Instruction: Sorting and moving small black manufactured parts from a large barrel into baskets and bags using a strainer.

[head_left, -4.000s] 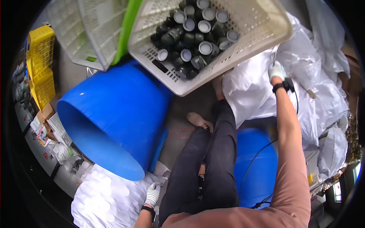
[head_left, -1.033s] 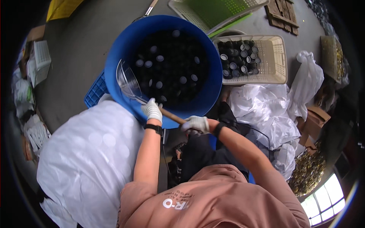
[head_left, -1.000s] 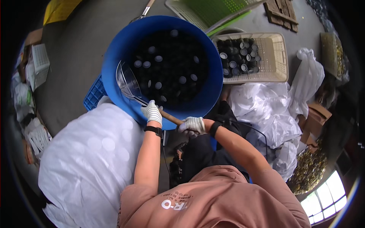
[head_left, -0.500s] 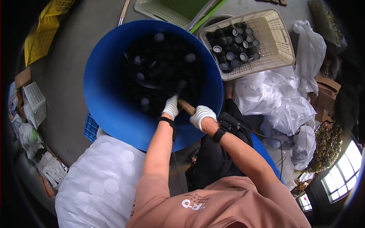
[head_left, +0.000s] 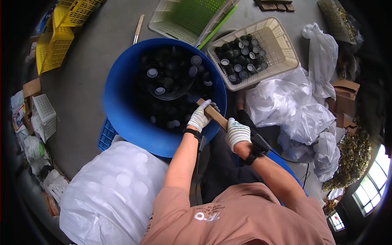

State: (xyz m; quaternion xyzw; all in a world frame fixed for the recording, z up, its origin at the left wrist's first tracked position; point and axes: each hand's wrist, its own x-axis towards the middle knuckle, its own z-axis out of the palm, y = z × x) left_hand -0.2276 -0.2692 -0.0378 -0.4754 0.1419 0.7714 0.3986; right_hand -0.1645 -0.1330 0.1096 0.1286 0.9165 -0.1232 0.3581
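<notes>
My left hand (head_left: 199, 118), in a striped white glove, is closed around the upper part of a wooden handle (head_left: 216, 116). Farther down, near the handle's end, my gloved right hand (head_left: 238, 134) grips it too. The handle belongs to a scoop (head_left: 166, 98) whose rounded bowl is inside a big blue tub (head_left: 118, 110). Dark caps (head_left: 171, 65) with pale round inner faces fill much of the tub. Several lie in the scoop's bowl, some with the pale side up. Deep shadow hides part of the tub's contents.
A cream basket (head_left: 281, 49) with more dark caps stands right of the tub. Behind are a green-and-white crate (head_left: 171, 20) and a wooden-handled tool (head_left: 139, 28). A bulging white sack (head_left: 110, 192) sits near left, white plastic bags (head_left: 277, 98) right, yellow crates (head_left: 55, 45) far left.
Both hands have moved right with the scoop's handle. Its bowl, blurred among the caps before, now shows more plainly with several caps in it. The view has shifted slightly.
</notes>
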